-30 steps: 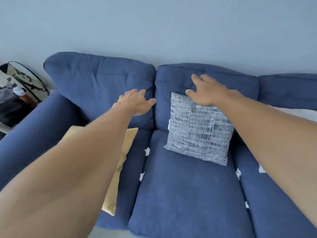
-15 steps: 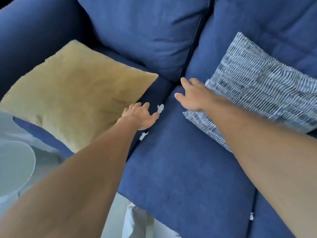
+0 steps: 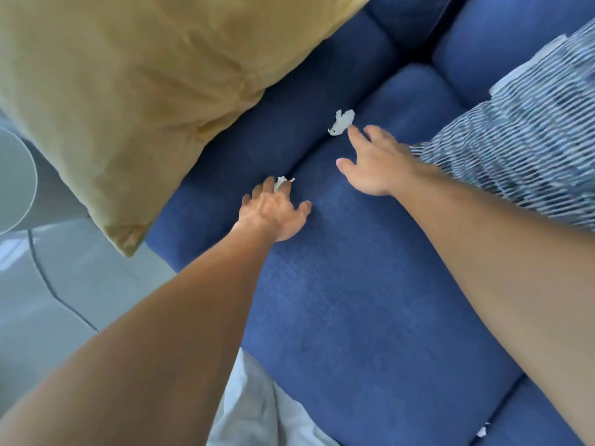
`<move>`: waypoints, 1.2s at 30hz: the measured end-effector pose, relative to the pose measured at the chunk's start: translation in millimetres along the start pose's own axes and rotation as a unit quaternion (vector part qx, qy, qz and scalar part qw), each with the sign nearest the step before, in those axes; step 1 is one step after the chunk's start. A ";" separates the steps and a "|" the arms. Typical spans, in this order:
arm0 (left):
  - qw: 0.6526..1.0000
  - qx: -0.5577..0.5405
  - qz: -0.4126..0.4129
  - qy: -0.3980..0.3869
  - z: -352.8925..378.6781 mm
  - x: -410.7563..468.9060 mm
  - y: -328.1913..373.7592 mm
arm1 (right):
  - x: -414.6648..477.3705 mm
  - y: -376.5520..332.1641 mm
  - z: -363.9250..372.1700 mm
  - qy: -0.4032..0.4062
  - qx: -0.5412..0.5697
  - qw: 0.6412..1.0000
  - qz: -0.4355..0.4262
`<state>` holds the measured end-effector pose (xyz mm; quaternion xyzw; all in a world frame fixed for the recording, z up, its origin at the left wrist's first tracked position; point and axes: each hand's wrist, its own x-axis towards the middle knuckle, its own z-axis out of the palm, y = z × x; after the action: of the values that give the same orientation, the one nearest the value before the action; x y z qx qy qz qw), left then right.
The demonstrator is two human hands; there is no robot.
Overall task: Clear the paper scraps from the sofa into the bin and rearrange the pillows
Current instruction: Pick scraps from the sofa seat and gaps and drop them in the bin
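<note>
Along the seam between two seat cushions of the sofa (image 3: 354, 300), both hands are going after paper. Left hand (image 3: 273, 210) lies palm-down at the seam nearer the sofa's front edge, its fingers curled onto a small crumpled paper scrap (image 3: 279, 183); whether it is truly pinched I cannot tell. Right hand (image 3: 376, 165) is spread, fingers apart, its fingertips just touching a larger scrap (image 3: 341, 122) further back along the same seam, nothing gripped yet.

By my judgement the task is barely started: no scrap has reached a bin, none is in view, and another white scrap (image 3: 482, 431) waits in the seam near the sofa's front right corner. The pillows look unarranged too; the yellow pillow (image 3: 128, 91) slumps over the left end of the sofa, and the striped pillow (image 3: 528, 146) leans at the right.

Sofa fabric is a tight blue weave, softly rounded. The yellow pillow looks velvety and creased; the scraps are thin, torn and crinkled.
</note>
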<state>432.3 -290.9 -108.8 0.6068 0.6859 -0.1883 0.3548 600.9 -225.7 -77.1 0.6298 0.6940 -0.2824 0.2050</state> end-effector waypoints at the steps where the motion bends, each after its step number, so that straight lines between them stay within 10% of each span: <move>1: 1.000 -0.010 -0.003 0.016 5.9 2.5 0.0 | 5.9 -1.0 3.1 0.005 -0.007 1.000 -0.006; 14: 0.972 -0.072 0.012 0.225 72.0 22.4 9.8 | 101.7 4.1 36.0 0.063 -0.090 0.992 -0.061; 36: 0.991 -0.008 -0.053 0.125 55.0 28.5 11.8 | 117.5 15.2 14.4 -0.052 -0.258 0.956 -0.133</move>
<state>457.6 -306.6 -164.4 0.5857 0.7573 -0.1240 0.2607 600.6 -145.2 -165.2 0.4420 0.8091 -0.1508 0.3567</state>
